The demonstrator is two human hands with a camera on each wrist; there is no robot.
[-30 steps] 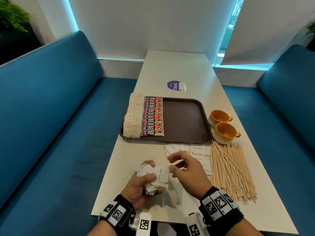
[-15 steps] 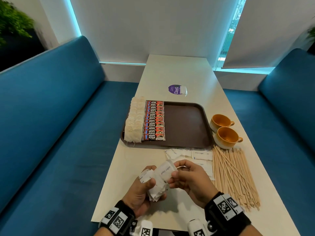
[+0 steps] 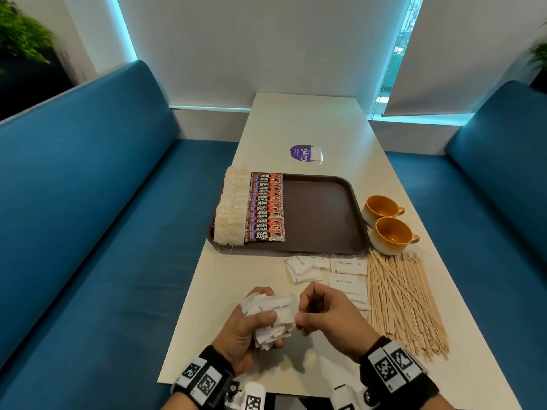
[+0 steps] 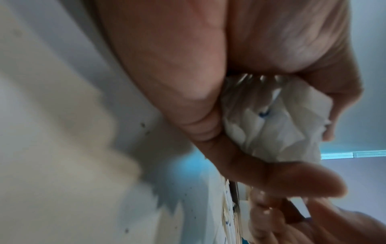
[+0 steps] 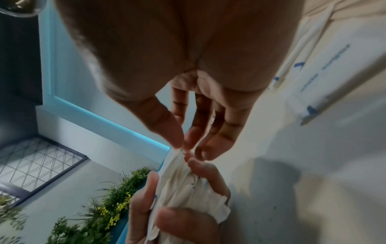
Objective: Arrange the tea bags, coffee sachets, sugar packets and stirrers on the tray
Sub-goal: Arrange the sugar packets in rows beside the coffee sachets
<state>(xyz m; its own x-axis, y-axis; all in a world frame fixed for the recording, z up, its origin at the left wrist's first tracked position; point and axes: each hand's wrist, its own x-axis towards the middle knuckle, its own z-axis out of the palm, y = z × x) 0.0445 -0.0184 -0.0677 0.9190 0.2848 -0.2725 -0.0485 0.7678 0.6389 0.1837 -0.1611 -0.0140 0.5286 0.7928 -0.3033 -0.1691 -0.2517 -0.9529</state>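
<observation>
My left hand (image 3: 242,335) gripping a wad of sugar packets (image 3: 273,318), my right hand (image 3: 328,315) pinching its edge, more packets (image 3: 346,269) and stirrers (image 3: 402,303) on the table (image 3: 310,128) beyond, tea bags (image 3: 232,208) and sachets (image 3: 266,207) on the tray (image 3: 322,214)

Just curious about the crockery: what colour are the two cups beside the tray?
Orange inside, paler cream outside: the two cups show best in the head view.

The tray (image 3: 322,214) is dark brown, carrying cream tea bags (image 3: 231,210) and red-and-black coffee sachets (image 3: 265,208) lettered in white. White sugar packets (image 3: 347,266) bear blue print beside pale wooden stirrers (image 3: 405,303) on the off-white table (image 3: 310,125). The cups (image 3: 390,239) are orange inside, the benches (image 3: 88,202) teal blue.
</observation>
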